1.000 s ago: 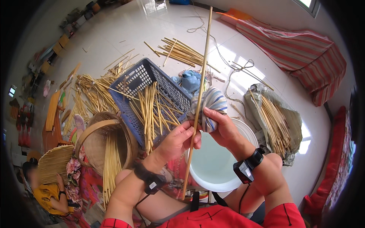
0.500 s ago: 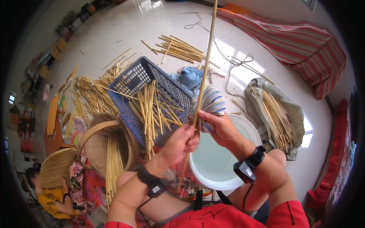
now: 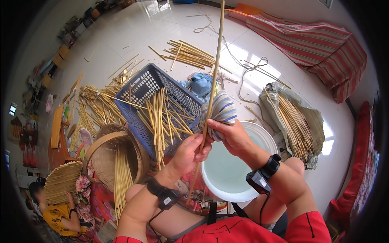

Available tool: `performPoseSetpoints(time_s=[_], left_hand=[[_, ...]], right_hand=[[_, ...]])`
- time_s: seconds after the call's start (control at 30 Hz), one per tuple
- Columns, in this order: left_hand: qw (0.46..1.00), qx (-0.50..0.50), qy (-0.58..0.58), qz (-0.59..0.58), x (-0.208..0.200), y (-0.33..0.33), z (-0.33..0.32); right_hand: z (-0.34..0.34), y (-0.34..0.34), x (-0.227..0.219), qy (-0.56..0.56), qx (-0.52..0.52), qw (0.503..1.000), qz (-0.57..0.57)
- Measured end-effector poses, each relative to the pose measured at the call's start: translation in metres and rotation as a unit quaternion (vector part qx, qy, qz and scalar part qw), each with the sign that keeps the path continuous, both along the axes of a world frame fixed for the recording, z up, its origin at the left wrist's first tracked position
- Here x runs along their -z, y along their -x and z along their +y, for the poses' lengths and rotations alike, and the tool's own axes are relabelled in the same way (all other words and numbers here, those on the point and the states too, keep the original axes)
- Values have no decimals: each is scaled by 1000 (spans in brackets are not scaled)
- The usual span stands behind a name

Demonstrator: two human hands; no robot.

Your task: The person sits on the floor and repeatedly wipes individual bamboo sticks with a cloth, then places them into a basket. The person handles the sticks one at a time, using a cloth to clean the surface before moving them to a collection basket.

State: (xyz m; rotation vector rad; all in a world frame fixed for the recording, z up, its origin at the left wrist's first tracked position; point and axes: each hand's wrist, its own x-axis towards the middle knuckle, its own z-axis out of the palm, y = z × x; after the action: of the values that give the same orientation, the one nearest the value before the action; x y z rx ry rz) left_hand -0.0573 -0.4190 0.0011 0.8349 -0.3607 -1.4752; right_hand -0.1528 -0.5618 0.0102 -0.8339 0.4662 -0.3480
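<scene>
A long thin straw-coloured stalk (image 3: 217,56) stands up at a slight tilt between my two hands. Around its lower part, my left hand (image 3: 187,154) is closed, fingers pinching it. My right hand (image 3: 231,135) grips a wadded striped cloth (image 3: 224,108) of white, blue and tan, its thumb resting by the stalk and the cloth pressed against it. The stalk's lower end reaches down past my left hand towards my legs. Below my right hand is a white bucket (image 3: 269,141) with pale water in it.
A blue-grey plastic crate (image 3: 176,79) of cut stalks stands left of the bucket, near a woven basket (image 3: 139,152). At right lies a sack (image 3: 316,129) with stalks. Loose stalks (image 3: 188,52) and a blue cloth (image 3: 202,84) lie beyond. A person in yellow (image 3: 63,214) sits at left.
The stalk's upper end has swung a little to the left. Both hands and the striped cloth have shifted slightly left and down, keeping their hold.
</scene>
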Motion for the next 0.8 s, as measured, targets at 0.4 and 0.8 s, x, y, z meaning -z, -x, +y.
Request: performPoseSetpoints(time_s=[0.4,0.8], left_hand=[[971,-11,-21,-239,12,3,-12],[794,-4,-58,-605,-12,-5,10]], right_hand=[[12,-1,-3,89,47,995,16],[-101,26,-48,58,295,945,-127]])
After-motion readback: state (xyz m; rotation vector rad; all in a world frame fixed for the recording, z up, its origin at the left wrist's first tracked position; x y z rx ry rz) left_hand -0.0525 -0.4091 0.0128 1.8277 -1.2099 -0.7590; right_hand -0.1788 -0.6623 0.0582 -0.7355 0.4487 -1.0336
